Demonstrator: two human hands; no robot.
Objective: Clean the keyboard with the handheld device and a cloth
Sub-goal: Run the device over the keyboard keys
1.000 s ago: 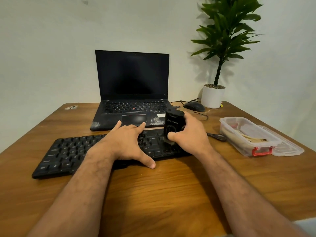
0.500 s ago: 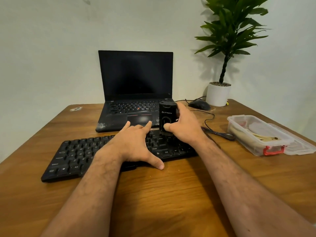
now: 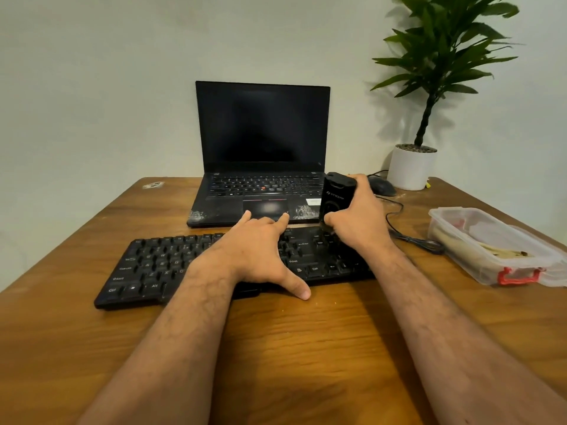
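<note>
**Device pass over right-hand key block: grip sound, brace in place**

Right hand (image 3: pixel 359 222) is clenched round the black handheld device (image 3: pixel 337 196), fingers wrapped about its body, device upright with its lower end down among the keys at the right end of the keyboard (image 3: pixel 159 268). The working tip is hidden behind the fingers; contact cannot be confirmed. Left hand (image 3: pixel 260 253) lies flat, fingers straight and spread across the middle keys, thumb on the worktop (image 3: pixel 276 348) at the near edge, steadying the board.

Recommendation, as judgement: keep the device upright, draw it slowly row by row toward the left, and shift the bracing hand ahead of it. No cloth is in view. A cable (image 3: pixel 411 237) lies just right of the keyboard; avoid snagging it.
</note>
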